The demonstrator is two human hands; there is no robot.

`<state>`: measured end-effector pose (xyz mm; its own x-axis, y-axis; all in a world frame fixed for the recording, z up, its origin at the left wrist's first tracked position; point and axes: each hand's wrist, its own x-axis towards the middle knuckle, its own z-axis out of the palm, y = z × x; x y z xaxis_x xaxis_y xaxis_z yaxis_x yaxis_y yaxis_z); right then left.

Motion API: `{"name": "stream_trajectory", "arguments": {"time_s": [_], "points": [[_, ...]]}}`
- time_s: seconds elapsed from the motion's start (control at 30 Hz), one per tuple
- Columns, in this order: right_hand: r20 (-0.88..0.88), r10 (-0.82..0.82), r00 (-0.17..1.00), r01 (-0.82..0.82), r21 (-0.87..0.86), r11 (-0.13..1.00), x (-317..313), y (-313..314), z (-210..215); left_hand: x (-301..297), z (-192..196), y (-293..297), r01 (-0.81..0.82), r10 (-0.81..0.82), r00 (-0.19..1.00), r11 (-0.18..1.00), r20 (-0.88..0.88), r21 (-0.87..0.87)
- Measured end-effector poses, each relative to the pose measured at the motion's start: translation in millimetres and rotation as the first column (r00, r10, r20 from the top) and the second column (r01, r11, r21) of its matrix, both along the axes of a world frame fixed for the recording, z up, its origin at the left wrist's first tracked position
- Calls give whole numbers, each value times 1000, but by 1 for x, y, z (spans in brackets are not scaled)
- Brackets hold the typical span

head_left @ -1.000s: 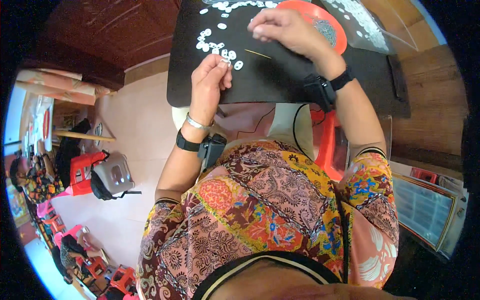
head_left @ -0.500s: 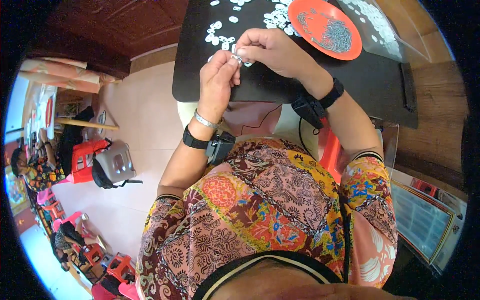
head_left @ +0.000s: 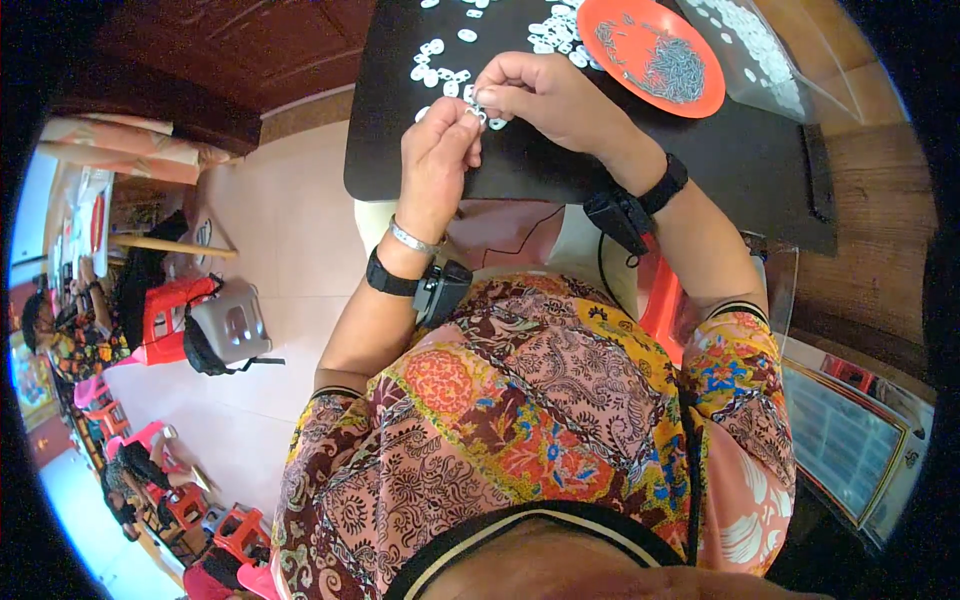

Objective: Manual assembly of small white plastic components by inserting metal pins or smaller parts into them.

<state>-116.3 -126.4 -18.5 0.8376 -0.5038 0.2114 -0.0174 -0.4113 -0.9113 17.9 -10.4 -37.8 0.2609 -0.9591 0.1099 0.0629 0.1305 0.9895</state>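
The black board (head_left: 600, 190) is crowded along its far edge: white rings (head_left: 445, 75) lie scattered ahead of both hands, and the red dish (head_left: 650, 55) of small metal parts sits just beyond the right hand (head_left: 545, 100). A clear bag (head_left: 760, 50) of white pieces lies just right of the dish, blocking that corner. The left hand (head_left: 435, 160) and right hand meet fingertip to fingertip, leaving no gap between them. The near half of the board, right of the right wrist, is bare and open for passing. Left of the board, the floor (head_left: 290, 250) drops away with open room.
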Motion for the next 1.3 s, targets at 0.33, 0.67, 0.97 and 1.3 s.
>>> {"name": "stream_trajectory", "arguments": {"time_s": [0.33,0.67,0.97,1.3], "points": [[-4,-15,1000,15,27,1000,1,-2,-4,-1,1,-1,-5,5,1000,1000,9,11],[-29,-32,999,29,-92,995,1,3,0,-2,-3,-3,-25,24,999,1000,27,14],[9,-87,996,88,-123,989,4,8,-5,-3,-5,-4,-80,79,996,997,41,23],[46,-62,997,65,-73,995,4,5,-7,-2,-6,-5,-85,83,996,996,43,33]]}}
